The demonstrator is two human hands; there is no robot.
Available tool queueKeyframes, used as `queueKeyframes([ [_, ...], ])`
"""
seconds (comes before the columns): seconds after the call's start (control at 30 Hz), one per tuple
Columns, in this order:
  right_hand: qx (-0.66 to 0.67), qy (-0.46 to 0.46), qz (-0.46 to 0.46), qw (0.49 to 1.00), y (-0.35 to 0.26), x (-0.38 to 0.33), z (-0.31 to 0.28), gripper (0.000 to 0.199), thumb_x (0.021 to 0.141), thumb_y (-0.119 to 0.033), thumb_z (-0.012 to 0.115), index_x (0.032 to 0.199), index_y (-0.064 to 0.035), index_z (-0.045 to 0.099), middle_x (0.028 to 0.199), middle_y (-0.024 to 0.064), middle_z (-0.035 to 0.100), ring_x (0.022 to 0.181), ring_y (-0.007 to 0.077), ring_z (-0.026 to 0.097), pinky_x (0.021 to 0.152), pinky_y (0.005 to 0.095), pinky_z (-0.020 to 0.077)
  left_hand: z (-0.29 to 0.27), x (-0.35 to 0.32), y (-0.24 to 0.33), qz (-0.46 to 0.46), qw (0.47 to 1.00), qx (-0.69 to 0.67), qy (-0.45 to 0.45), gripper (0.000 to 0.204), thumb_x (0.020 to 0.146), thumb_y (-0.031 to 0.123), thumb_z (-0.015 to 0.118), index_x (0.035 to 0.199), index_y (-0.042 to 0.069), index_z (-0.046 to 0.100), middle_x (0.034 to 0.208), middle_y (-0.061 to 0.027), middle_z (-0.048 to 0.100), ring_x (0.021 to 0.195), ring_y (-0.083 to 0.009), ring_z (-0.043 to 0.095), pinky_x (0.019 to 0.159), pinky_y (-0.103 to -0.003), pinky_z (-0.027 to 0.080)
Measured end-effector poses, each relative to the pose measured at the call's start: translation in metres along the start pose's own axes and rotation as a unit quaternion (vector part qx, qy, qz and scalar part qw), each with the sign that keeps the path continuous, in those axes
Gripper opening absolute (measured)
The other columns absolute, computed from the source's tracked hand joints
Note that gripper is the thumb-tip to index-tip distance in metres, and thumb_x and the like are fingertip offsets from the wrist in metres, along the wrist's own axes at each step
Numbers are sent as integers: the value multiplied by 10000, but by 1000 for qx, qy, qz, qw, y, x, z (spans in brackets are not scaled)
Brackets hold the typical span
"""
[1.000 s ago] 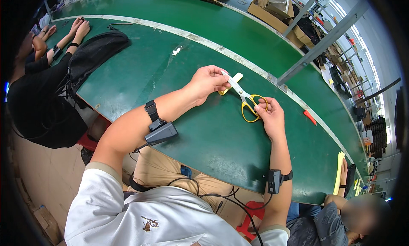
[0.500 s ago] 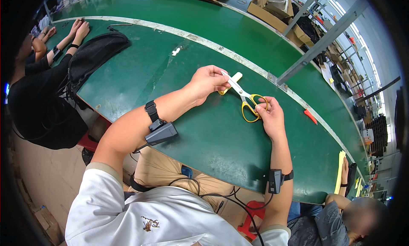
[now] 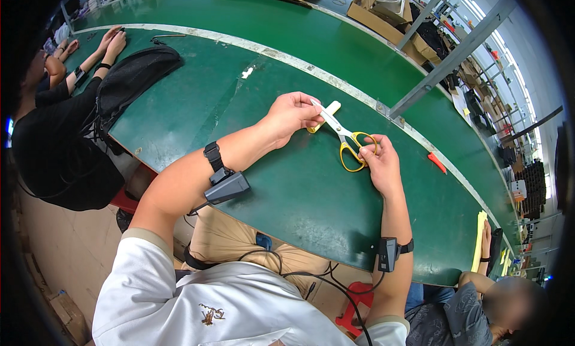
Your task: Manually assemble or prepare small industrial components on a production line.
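Note:
A pair of scissors (image 3: pixel 340 130) with yellow handles and silver blades is held between my two hands above the green table. My left hand (image 3: pixel 293 117) pinches the blade tips between thumb and fingers. At the other end, my right hand (image 3: pixel 382 161) grips one of the yellow handle loops, its thumb at the lower loop. The loops stand somewhat apart. Just behind the blades lies a pale yellow, narrow object (image 3: pixel 331 109) on the table, partly covered by the scissors and my left fingers; its kind is not clear.
An orange-red tool (image 3: pixel 436 162) lies to the right near a white strip. A grey metal post (image 3: pixel 452 58) rises beyond it. At the left, a black mesh bag (image 3: pixel 135 70) rests by a person in black. Another person sits at the lower right near yellow material (image 3: pixel 479 241).
My hands and the scissors have hardly moved. At the far left, the other person's hands have shifted slightly.

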State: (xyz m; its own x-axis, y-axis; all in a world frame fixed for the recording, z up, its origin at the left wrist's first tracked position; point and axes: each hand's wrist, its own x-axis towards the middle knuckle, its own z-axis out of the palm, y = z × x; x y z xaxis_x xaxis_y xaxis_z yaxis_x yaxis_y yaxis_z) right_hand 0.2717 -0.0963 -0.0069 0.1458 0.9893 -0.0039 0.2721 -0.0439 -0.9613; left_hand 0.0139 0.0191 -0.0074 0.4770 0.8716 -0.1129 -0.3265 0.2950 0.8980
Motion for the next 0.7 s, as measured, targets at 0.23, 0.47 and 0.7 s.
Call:
queueKeyframes([
  [0.23, -12, 8, 3, 1000, -3, -1, 1, 281, 992, -11, 673, 1236, 29, 540, 952, 86, 694, 870, 137, 699, 767, 273, 567, 0, 0, 1, 3, 1000, 0, -5, 144, 1025, 81, 660, 1127, -9, 611, 1061, -132, 706, 965, -198, 723, 849, -314, 594],
  [0.47, -19, 1, 5, 1000, -3, -1, -1, 256, 995, -12, 666, 1211, 29, 536, 941, 84, 690, 873, 137, 703, 764, 275, 567, 1, 1, 0, 1, 1000, 1, -2, 142, 1023, 78, 660, 1124, -11, 615, 1060, -132, 708, 963, -199, 725, 861, -316, 596],
  [0.7, -38, 2, 13, 999, -12, -3, 2, 235, 1005, -23, 657, 1197, 31, 533, 925, 79, 683, 867, 133, 702, 760, 273, 568, -1, 2, -1, 3, 1000, 0, -3, 148, 1022, 66, 654, 1138, -15, 613, 1066, -133, 708, 969, -200, 724, 865, -317, 597],
])
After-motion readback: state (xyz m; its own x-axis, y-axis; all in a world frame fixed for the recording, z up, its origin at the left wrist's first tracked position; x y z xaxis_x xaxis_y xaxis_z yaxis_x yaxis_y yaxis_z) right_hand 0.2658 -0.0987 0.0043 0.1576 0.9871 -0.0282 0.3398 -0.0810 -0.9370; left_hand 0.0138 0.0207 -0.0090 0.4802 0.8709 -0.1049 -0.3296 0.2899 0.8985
